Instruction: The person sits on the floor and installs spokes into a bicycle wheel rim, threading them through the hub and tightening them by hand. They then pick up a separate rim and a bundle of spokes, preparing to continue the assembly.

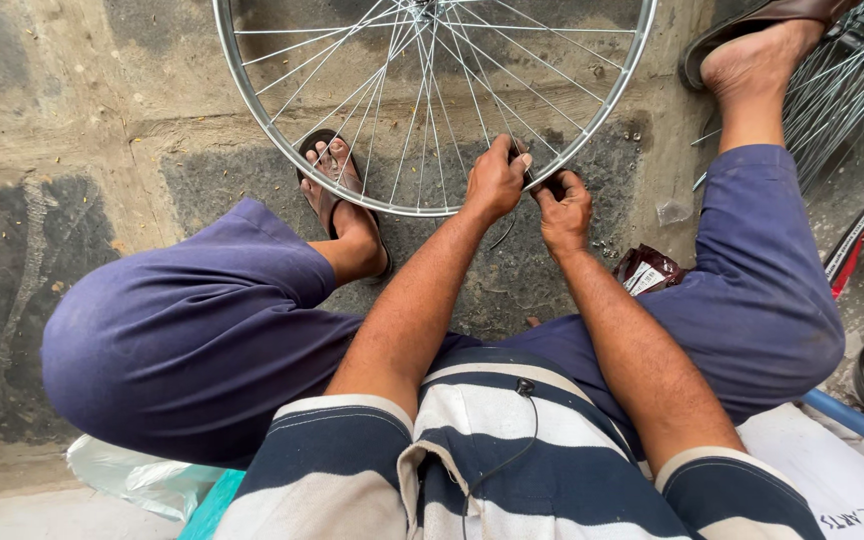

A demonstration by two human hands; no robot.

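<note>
The work in hand looks like spoke adjustment on a bare bicycle wheel rim (592,115), with both hands meeting at its near edge; the step seems to be the turning or seating of one spoke end at the rim.

Going left to right: the cracked, patchy concrete floor (82,130) is rough and grey, with a dark stain at far left. A foot in a brown sandal (337,195) rests under the rim's lower arc. The rim is a thin, bright metal hoop without a tyre, upright or slightly tilted, and its fine steel spokes (432,90) fan towards a hub out of view at the top. The left hand (497,180) is clenched over the rim's near edge, fingers wrapped around it. Just beside it, almost touching, the right hand (564,210) pinches a small dark thing against the rim; it is too hidden to say what tool it is.

The next move, I judge, calls for a firm hold on the rim and small, measured twists.

Further right lies a crumpled dark glossy packet (649,268), and another spoked wheel (842,90) shows at the far right edge.
</note>
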